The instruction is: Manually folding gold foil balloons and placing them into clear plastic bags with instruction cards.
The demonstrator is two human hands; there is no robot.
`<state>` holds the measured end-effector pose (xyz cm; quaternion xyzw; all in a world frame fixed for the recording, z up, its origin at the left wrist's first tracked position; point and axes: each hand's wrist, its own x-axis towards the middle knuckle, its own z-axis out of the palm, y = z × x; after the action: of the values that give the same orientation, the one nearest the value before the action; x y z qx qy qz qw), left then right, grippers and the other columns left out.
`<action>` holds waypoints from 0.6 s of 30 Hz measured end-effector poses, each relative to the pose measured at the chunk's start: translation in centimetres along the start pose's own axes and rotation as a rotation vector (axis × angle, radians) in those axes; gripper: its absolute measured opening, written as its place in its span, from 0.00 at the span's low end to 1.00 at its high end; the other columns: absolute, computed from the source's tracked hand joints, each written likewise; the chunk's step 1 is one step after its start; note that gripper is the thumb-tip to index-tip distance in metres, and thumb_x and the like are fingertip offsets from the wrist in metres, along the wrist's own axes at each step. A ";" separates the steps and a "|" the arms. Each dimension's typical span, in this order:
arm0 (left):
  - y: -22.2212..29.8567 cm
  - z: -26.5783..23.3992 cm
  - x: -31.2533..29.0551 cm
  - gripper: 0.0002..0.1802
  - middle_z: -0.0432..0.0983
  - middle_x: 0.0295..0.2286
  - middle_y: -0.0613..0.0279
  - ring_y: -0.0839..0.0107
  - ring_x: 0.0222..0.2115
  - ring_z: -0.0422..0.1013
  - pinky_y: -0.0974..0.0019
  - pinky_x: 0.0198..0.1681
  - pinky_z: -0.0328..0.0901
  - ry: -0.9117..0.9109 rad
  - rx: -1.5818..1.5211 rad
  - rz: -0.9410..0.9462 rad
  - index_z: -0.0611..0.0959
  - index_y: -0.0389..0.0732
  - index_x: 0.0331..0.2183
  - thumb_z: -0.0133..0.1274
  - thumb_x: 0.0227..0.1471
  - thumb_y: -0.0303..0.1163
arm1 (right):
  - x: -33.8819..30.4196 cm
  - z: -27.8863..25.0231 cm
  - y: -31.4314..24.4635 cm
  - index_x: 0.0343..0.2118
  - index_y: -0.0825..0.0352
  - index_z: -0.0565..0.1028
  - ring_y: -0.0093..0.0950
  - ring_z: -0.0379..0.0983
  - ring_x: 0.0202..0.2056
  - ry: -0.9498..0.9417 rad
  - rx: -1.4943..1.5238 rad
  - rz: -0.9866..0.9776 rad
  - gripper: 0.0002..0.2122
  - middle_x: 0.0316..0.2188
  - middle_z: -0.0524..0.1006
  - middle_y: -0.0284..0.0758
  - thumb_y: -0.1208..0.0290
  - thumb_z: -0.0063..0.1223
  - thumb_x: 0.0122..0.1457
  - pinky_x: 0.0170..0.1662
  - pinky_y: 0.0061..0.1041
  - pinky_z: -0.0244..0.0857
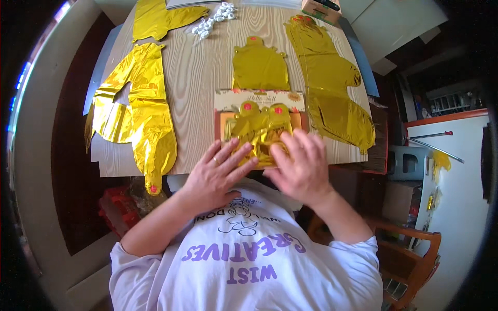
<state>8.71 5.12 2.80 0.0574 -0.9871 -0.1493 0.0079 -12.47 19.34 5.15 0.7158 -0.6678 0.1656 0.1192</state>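
Observation:
A folded gold foil balloon (265, 124) lies on a printed cardboard package (222, 103) at the table's near edge. Two of its tabs with red marks stick up at the top. My left hand (218, 173) rests on the foil's lower left, fingers stretched out and apart. On the lower right, my right hand (303, 168) presses the foil with its fingers spread and slightly bent. My fingers hide the balloon's lower edge. Just beyond the package lies another flat gold foil balloon (260, 67).
Flat gold foil balloons lie at the left (145, 109), far left (161, 20) and right (332, 85) of the wooden table (202, 98). The left one hangs over the near edge. White small pieces (210, 23) and a cardboard box (320, 10) are at the back.

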 end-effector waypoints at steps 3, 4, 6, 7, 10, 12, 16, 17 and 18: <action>1.4 2.5 -1.8 0.42 0.61 0.64 0.57 0.56 0.65 0.57 0.48 0.67 0.50 0.234 0.139 0.055 0.69 0.48 0.62 0.62 0.45 0.37 | -2.8 1.2 -3.7 0.52 0.67 0.74 0.41 0.67 0.51 -0.101 0.016 0.024 0.25 0.49 0.73 0.42 0.62 0.60 0.51 0.56 0.43 0.59; 1.6 2.4 -2.1 0.35 0.65 0.62 0.56 0.58 0.63 0.61 0.50 0.64 0.54 0.251 0.078 0.057 0.73 0.46 0.60 0.58 0.47 0.29 | -3.7 2.7 -3.8 0.51 0.67 0.75 0.38 0.69 0.46 -0.013 -0.165 0.000 0.21 0.47 0.74 0.41 0.65 0.56 0.54 0.52 0.40 0.63; 1.4 2.6 -2.4 0.35 0.65 0.61 0.53 0.57 0.63 0.62 0.50 0.63 0.57 0.312 -0.030 0.090 0.74 0.44 0.59 0.57 0.46 0.26 | -3.9 3.2 -4.0 0.49 0.67 0.76 0.36 0.70 0.43 -0.009 -0.171 0.043 0.18 0.45 0.74 0.39 0.67 0.53 0.56 0.48 0.38 0.64; 1.1 2.8 -2.4 0.35 0.66 0.61 0.52 0.56 0.62 0.62 0.49 0.62 0.58 0.342 -0.085 0.108 0.74 0.43 0.58 0.56 0.46 0.24 | -3.9 3.3 -4.0 0.48 0.66 0.76 0.35 0.70 0.41 -0.007 -0.174 0.066 0.16 0.44 0.75 0.38 0.68 0.52 0.57 0.47 0.37 0.65; 0.8 1.5 -2.4 0.35 0.62 0.61 0.38 0.44 0.61 0.61 0.45 0.61 0.59 0.646 -0.138 0.096 0.72 0.39 0.58 0.59 0.46 0.24 | -2.8 2.2 -4.1 0.44 0.67 0.78 0.33 0.72 0.34 0.149 -0.054 0.146 0.13 0.37 0.76 0.35 0.75 0.54 0.55 0.39 0.34 0.69; 0.8 0.8 -2.1 0.37 0.59 0.60 0.32 0.35 0.60 0.60 0.42 0.61 0.57 0.898 -0.160 0.047 0.71 0.37 0.58 0.64 0.46 0.27 | -2.3 0.3 -3.4 0.43 0.69 0.78 0.34 0.73 0.30 0.289 0.131 0.227 0.13 0.32 0.78 0.36 0.80 0.56 0.53 0.34 0.33 0.70; 1.3 -0.9 -1.5 0.38 0.59 0.60 0.35 0.37 0.61 0.58 0.42 0.62 0.56 0.877 -0.236 0.040 0.71 0.37 0.58 0.66 0.45 0.31 | -1.5 -2.0 -2.4 0.31 0.69 0.76 0.17 0.69 0.19 0.646 0.711 0.843 0.11 0.23 0.78 0.32 0.67 0.53 0.68 0.20 0.19 0.62; 2.0 -1.2 -1.0 0.38 0.59 0.60 0.36 0.37 0.61 0.58 0.43 0.62 0.56 0.833 -0.256 0.061 0.72 0.38 0.57 0.67 0.45 0.32 | -1.2 -1.5 -1.9 0.32 0.67 0.76 0.17 0.71 0.20 0.762 1.028 0.930 0.09 0.25 0.79 0.29 0.67 0.53 0.67 0.20 0.18 0.64; 2.5 -1.3 -0.8 0.38 0.59 0.60 0.37 0.37 0.61 0.58 0.43 0.62 0.56 0.783 -0.273 0.074 0.73 0.38 0.57 0.67 0.44 0.33 | -0.9 -1.1 -2.5 0.33 0.66 0.76 0.17 0.72 0.21 0.781 1.209 1.054 0.08 0.26 0.79 0.30 0.67 0.53 0.67 0.21 0.18 0.66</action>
<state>9.28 7.24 4.77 0.0725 -0.8822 -0.2452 0.3955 -10.07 20.79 5.97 0.1488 -0.6207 0.7548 -0.1514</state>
